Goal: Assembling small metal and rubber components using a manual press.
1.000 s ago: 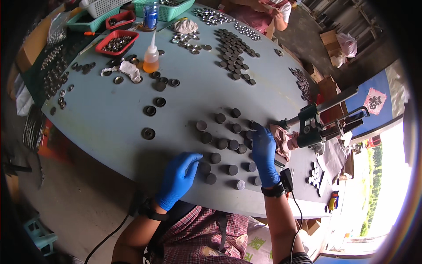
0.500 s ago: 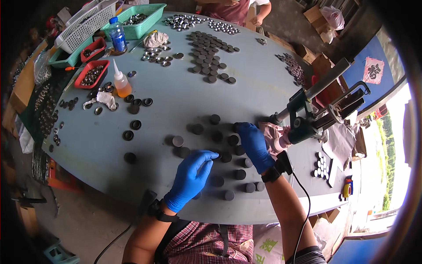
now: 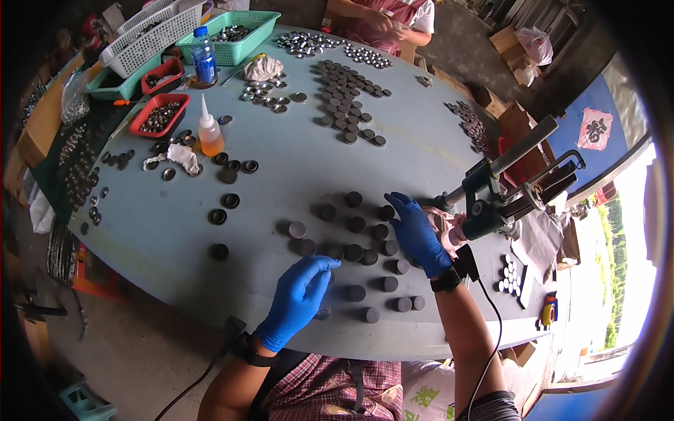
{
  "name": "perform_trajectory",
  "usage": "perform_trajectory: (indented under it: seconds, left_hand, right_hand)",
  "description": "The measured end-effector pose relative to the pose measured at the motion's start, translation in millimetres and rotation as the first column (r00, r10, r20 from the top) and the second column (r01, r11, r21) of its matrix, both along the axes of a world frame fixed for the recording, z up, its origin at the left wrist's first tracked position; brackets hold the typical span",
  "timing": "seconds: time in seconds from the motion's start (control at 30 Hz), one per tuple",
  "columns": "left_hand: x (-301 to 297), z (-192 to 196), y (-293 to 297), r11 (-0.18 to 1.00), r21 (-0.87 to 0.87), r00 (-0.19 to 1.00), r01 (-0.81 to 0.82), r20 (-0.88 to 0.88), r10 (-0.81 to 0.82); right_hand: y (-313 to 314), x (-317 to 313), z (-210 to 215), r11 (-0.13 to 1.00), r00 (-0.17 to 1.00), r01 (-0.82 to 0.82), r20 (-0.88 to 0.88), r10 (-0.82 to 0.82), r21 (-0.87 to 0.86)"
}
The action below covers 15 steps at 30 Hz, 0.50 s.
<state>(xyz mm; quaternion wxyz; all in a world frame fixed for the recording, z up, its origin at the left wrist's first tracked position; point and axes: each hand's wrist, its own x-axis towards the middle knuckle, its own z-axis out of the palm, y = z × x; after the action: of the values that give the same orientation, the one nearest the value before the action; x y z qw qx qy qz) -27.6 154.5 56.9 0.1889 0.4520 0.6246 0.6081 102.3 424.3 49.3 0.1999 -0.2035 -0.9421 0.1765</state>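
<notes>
Head view shows squat, dark, round discs [image 3: 357,224], right fingers [image 3: 405,203] apart, left fingers [image 3: 318,264] too unclear to tell.

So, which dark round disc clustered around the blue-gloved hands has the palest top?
The purplish-grey round disc at the cluster's far left, just above a black round disc; its top looks paler than the others'.

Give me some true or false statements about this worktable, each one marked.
Both hands are bare. False: the left hand and right hand are gloved in blue.
A translucent, thin-nozzled plastic bottle holds orange liquid. True.
The nearer red rectangular plastic tray is empty. False: it holds small pieces.
Some dark, round discs lie between the hands. True.
A dark green metal device is left of the left hand. False: it stands right of the right hand.
</notes>
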Motion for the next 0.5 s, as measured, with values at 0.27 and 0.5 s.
perform_trajectory:
  seconds: [0.27, 0.5]
  left_hand:
    - [8.5, 3.7, 14.6, 0.999, -0.029, 0.999, 0.034, -0.036, -0.035]
    - [57.8, 23.5, 83.4, 0.993, -0.11, 0.875, -0.049, -0.484, -0.011]
  right_hand:
    - [10.9, 10.5, -5.3, 1.0, 0.999, 0.012, 0.052, -0.012, -0.002]
    - [-76.7, 53.8, 68.9, 0.88, 0.977, 0.097, -0.126, -0.174, -0.465]
